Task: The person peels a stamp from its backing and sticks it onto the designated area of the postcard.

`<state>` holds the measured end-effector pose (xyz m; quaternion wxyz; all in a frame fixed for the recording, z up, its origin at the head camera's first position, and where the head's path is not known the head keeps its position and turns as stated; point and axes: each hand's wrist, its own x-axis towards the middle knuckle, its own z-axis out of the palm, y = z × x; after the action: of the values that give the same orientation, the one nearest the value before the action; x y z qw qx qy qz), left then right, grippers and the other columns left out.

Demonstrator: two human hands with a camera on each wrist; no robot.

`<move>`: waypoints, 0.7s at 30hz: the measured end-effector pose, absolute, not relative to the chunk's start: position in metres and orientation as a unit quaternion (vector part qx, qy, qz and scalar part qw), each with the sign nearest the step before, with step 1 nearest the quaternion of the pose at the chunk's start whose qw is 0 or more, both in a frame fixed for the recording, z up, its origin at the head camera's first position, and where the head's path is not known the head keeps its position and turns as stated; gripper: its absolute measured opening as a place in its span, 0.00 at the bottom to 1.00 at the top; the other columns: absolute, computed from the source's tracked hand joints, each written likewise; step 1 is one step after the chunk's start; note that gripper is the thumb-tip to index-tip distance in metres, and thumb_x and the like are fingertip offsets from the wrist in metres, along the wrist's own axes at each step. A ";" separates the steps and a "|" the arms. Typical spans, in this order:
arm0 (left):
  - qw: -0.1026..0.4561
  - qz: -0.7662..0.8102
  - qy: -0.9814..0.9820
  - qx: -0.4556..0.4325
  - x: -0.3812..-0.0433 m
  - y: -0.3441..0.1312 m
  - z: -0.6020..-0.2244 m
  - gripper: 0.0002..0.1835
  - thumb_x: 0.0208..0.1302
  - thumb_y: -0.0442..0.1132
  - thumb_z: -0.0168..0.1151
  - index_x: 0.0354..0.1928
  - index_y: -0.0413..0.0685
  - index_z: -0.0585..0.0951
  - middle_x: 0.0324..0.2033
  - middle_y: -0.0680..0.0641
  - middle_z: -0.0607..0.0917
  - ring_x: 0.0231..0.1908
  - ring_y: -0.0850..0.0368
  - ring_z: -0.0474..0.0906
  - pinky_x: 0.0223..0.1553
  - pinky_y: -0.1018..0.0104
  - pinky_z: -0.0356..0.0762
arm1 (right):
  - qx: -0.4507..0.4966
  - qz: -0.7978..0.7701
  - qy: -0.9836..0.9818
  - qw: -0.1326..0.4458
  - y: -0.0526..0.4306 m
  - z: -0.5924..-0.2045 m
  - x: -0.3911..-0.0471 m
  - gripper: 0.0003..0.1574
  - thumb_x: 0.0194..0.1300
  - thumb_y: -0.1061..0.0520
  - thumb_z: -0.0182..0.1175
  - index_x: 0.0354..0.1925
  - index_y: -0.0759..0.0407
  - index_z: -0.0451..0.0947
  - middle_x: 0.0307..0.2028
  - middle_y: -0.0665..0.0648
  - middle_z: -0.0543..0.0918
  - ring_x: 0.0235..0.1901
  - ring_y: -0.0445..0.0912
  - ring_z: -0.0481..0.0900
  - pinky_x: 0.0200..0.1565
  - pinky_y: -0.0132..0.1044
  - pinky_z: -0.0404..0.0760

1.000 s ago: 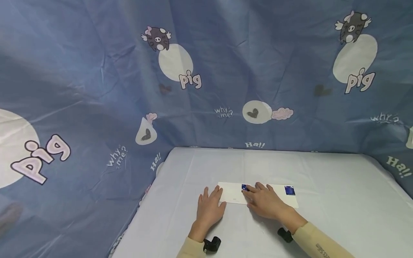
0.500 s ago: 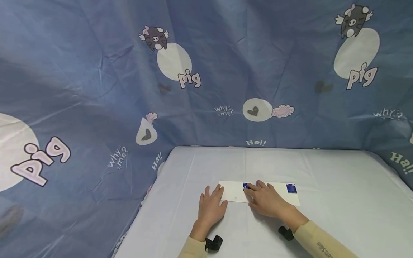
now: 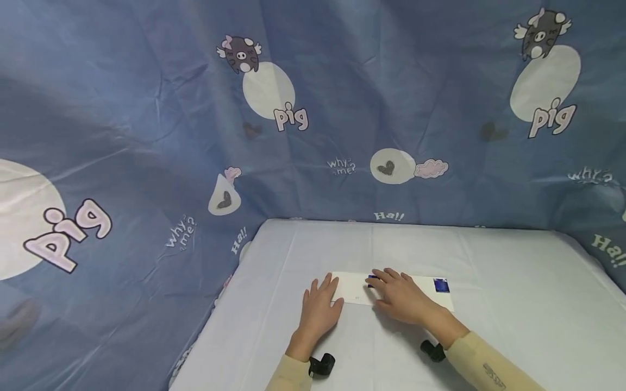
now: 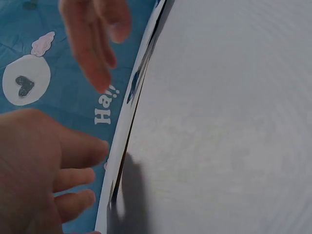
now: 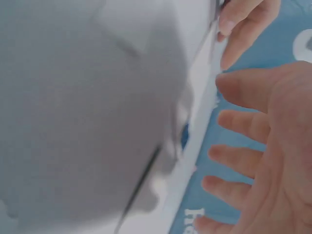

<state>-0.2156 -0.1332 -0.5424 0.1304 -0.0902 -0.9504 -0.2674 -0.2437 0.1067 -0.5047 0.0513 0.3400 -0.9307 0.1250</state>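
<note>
A long white paper strip (image 3: 353,288), possibly more than one piece, lies flat on the white-covered table. It has a dark blue printed square (image 3: 442,285) at its right end and another blue patch (image 3: 373,281) near its middle, partly hidden by fingers. At the strip's left end rests my left hand (image 3: 318,310), fingers extended. My right hand (image 3: 402,300) is over the middle of the strip, its fingers spread and fairly straight. In the right wrist view, these fingers (image 5: 239,160) appear slightly raised; whether any touch the paper I cannot tell.
The white table cover (image 3: 274,260) extends around the strip on all sides. Behind and to the left hangs a blue curtain (image 3: 313,195) with pig prints. Each wrist carries a small black device, one (image 3: 323,365) at the left and one (image 3: 432,351) at the right.
My right hand's fingers have spread and shifted slightly left, covering more of the middle blue patch. The left hand stays at the strip's left end. The head view has tilted slightly.
</note>
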 end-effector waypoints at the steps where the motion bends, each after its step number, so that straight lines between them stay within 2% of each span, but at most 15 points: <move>1: 0.128 -0.274 -0.949 -0.091 -0.215 -0.133 -0.542 0.27 0.66 0.41 0.64 0.66 0.40 0.76 0.69 0.38 0.71 0.68 0.27 0.60 0.62 0.26 0.57 | 0.344 0.129 -0.928 0.056 0.107 -0.503 -0.243 0.34 0.67 0.48 0.67 0.68 0.53 0.73 0.69 0.62 0.70 0.68 0.64 0.66 0.59 0.71 0.66; 8: 0.152 -0.289 -0.938 -0.115 -0.210 -0.133 -0.532 0.29 0.68 0.41 0.62 0.69 0.42 0.73 0.69 0.37 0.71 0.69 0.28 0.60 0.62 0.28 0.60 | 0.343 0.149 -0.923 0.096 0.109 -0.488 -0.228 0.34 0.66 0.46 0.67 0.68 0.51 0.74 0.70 0.61 0.69 0.68 0.65 0.65 0.60 0.71 0.64; 14: 0.180 -0.275 -0.938 -0.108 -0.202 -0.136 -0.520 0.31 0.67 0.43 0.65 0.71 0.48 0.72 0.70 0.40 0.70 0.72 0.31 0.56 0.63 0.28 0.59 | 0.310 0.155 -0.930 0.125 0.125 -0.478 -0.214 0.35 0.65 0.47 0.68 0.69 0.49 0.73 0.71 0.60 0.69 0.69 0.65 0.63 0.62 0.71 0.62; 21: 0.230 -0.247 -0.935 -0.110 -0.197 -0.150 -0.507 0.34 0.65 0.45 0.67 0.73 0.56 0.70 0.72 0.40 0.67 0.73 0.30 0.51 0.62 0.23 0.54 | 0.273 0.165 -0.932 0.171 0.160 -0.468 -0.205 0.36 0.67 0.48 0.66 0.71 0.50 0.70 0.72 0.62 0.67 0.71 0.66 0.59 0.61 0.74 0.57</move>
<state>-0.1975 -0.1500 -0.5069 0.2302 -0.1105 -0.9348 -0.2467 -0.2055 0.1599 -0.4684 0.1711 0.2734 -0.9321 0.1648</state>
